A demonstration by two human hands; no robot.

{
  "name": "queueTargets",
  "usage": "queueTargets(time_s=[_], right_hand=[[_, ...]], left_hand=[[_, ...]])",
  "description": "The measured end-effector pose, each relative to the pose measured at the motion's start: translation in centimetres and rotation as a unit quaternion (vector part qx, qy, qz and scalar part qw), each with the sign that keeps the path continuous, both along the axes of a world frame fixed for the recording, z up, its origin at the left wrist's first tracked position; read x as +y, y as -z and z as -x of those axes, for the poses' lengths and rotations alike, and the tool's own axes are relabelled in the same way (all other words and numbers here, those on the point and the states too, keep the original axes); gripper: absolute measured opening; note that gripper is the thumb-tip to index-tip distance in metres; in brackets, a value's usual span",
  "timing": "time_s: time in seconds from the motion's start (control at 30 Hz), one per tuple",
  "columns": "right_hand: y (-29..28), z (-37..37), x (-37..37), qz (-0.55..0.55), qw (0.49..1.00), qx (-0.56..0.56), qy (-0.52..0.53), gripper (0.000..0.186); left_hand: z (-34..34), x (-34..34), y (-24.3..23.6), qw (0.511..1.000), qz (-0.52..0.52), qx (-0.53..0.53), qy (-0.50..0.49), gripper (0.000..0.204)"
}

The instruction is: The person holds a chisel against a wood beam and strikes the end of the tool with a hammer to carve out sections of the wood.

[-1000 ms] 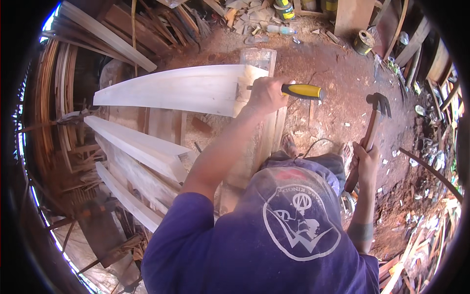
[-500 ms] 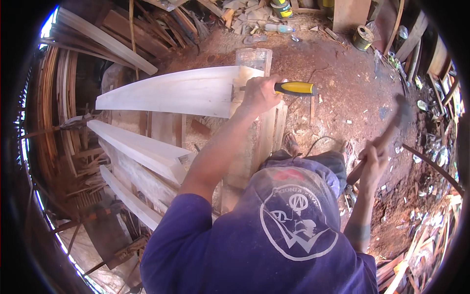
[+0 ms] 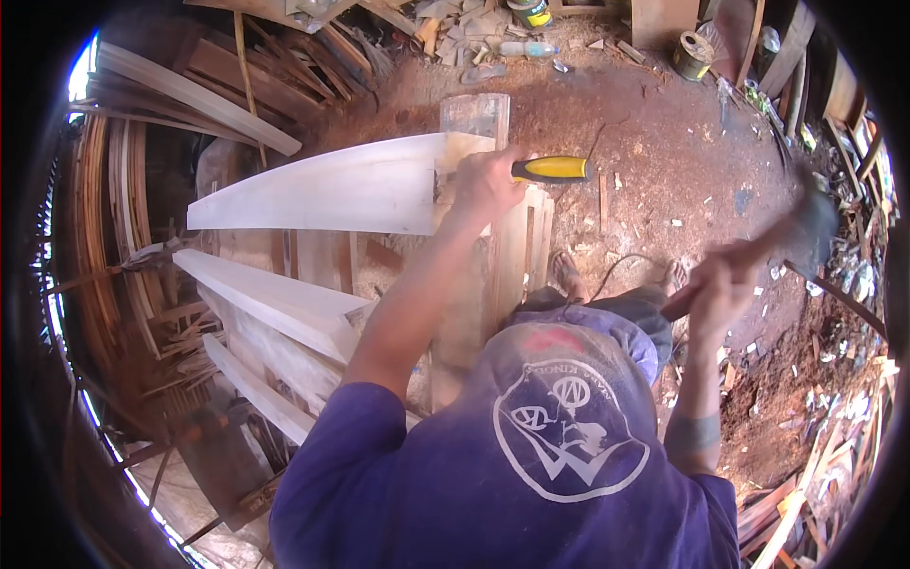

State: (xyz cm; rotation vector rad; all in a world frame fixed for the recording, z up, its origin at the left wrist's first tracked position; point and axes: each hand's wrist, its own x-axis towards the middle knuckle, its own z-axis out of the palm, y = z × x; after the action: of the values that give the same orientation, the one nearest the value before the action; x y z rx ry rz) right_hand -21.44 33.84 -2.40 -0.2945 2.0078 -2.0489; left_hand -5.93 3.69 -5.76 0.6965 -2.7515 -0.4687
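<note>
Since half a second ago, the hammer has swung farther out, its head moving away from the person toward the right rim, and the right hand has opened outward with it. The whole scene has also drifted a little leftward, while the left hand has stayed at the same end of the same board.

Head view: near twelve o'clock, the bare left hand (image 3: 488,187) is wrapped around a chisel-like tool with a yellow-and-black handle (image 3: 553,170), which juts toward three o'clock from the fist. The tool's working end is mostly covered, so its contact with the wood cannot be told. Beneath the hand lies the end of a long, pale, tapering wooden board (image 3: 322,185), stretching toward ten o'clock. At three o'clock, the bare right hand (image 3: 722,289) is clenched around a brown-handled hammer (image 3: 761,244); its motion-blurred dark head lies toward two o'clock from the hand, well apart from the yellow handle.

More pale boards lie at nine o'clock (image 3: 275,296) and eight (image 3: 258,391). Between one and two o'clock, a round, open-topped tin (image 3: 694,55) stands on the reddish-brown dirt floor (image 3: 645,142). Toward five o'clock, the person's purple shirt (image 3: 445,484) fills the foreground.
</note>
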Motion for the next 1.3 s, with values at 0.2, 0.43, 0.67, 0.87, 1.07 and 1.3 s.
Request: queueTargets(time_s=[0.2,0.43,0.67,0.87,1.07,1.3], right_hand=[[3.5,-5.0,-3.4,-0.118,0.983,-0.021,-0.137,0.007],[3.8,-4.1,-1.4,-0.049,0.983,-0.095,-0.149,0.012],[4.3,-6.4,-4.0,-0.219,0.935,0.096,-0.262,0.005],[4.0,-4.2,-1.3,-0.197,0.952,-0.061,-0.225,0.007],[4.8,-1.6,1.2,-0.165,0.97,-0.101,-0.145,0.008],[3.3,-2.7,-1.1,-0.123,0.974,-0.14,-0.127,0.011]], left_hand=[[1.0,0.3,-0.2,1.0,0.022,0.016,0.002,0.029],[-0.5,-0.5,0.1,1.0,0.019,-0.002,0.007,0.024],[-0.1,-0.5,-0.3,1.0,0.018,-0.006,0.003,0.016],[-4.8,-5.0,-1.7,0.906,-0.233,0.319,-0.151,0.008],[-10.7,-9.9,-10.5,0.758,-0.331,0.521,-0.211,0.033],[-2.4,1.8,-4.5,0.985,-0.123,0.116,0.025,0.015]])
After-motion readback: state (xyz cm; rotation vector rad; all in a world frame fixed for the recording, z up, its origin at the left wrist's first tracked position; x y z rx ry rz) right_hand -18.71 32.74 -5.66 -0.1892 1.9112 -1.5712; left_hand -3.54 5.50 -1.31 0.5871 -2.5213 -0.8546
